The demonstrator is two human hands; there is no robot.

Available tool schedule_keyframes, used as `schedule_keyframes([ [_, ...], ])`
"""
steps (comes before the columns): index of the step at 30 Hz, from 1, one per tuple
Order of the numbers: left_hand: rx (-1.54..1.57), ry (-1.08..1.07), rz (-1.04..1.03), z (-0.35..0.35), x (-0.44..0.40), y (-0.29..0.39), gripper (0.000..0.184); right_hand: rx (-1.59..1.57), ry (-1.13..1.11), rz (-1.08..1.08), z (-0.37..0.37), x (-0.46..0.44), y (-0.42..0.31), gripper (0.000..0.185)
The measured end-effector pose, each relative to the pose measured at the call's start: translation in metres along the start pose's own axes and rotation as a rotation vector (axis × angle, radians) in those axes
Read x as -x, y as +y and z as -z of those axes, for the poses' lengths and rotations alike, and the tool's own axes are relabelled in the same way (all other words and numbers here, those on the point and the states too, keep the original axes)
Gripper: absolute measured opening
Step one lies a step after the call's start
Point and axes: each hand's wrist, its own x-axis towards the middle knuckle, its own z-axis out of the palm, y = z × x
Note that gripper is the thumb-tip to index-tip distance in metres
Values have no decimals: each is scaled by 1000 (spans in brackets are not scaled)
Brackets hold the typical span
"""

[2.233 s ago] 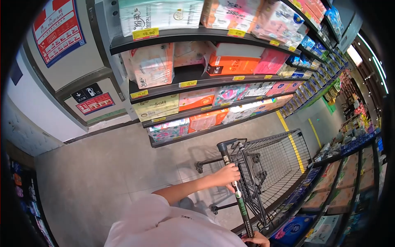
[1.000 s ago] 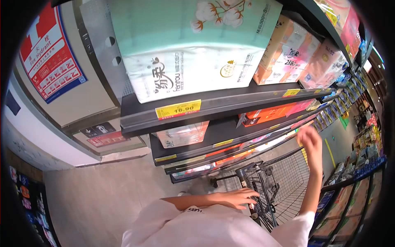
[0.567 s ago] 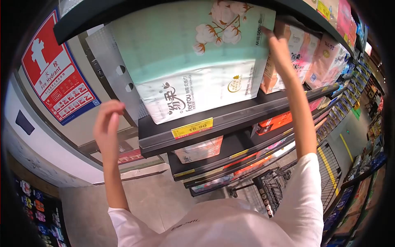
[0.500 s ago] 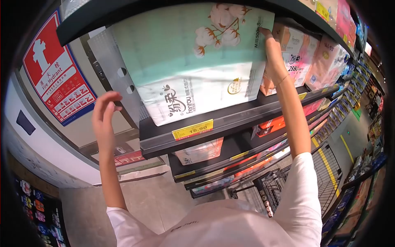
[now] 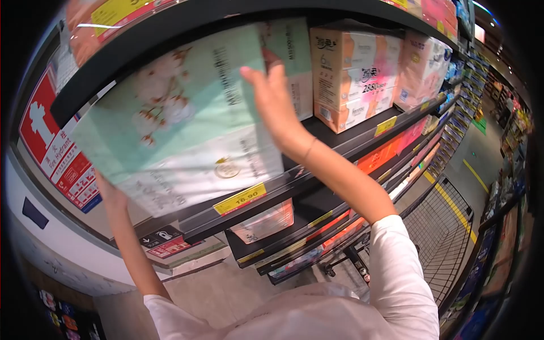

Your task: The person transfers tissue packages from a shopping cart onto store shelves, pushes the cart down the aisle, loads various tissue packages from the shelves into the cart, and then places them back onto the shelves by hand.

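Observation:
A large green and white tissue pack (image 5: pixel 198 119) with cotton flowers printed on it is held between my two hands, tilted at the front edge of the shelf. My right hand (image 5: pixel 272 93) grips its right side near the top. At its lower left side, my left hand (image 5: pixel 110 190) presses against the pack, with the fingertips partly hidden by it. Another green and white pack (image 5: pixel 294 62) stands on the shelf just behind and to the right. Below the held pack is a yellow price tag (image 5: pixel 239 198).
Orange and pink tissue packs (image 5: pixel 362 73) stand farther right on the same shelf. Lower shelves hold more packs (image 5: pixel 263 224). A wire shopping cart (image 5: pixel 436 232) is at the lower right. A red fire hydrant sign (image 5: pixel 39 124) hangs at the left.
Both hands have closed in on the green and white pack, which has shifted left and forward off its former place. A second, similar pack now shows behind it. Earlier, my hands left the cart handle.

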Motion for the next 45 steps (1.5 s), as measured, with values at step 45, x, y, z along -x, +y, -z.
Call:
schedule_keyframes([
  [45, -489, 311, -650, 60, 204, 93, 69, -730, -828, 5, -146, 122, -39, 80],
])
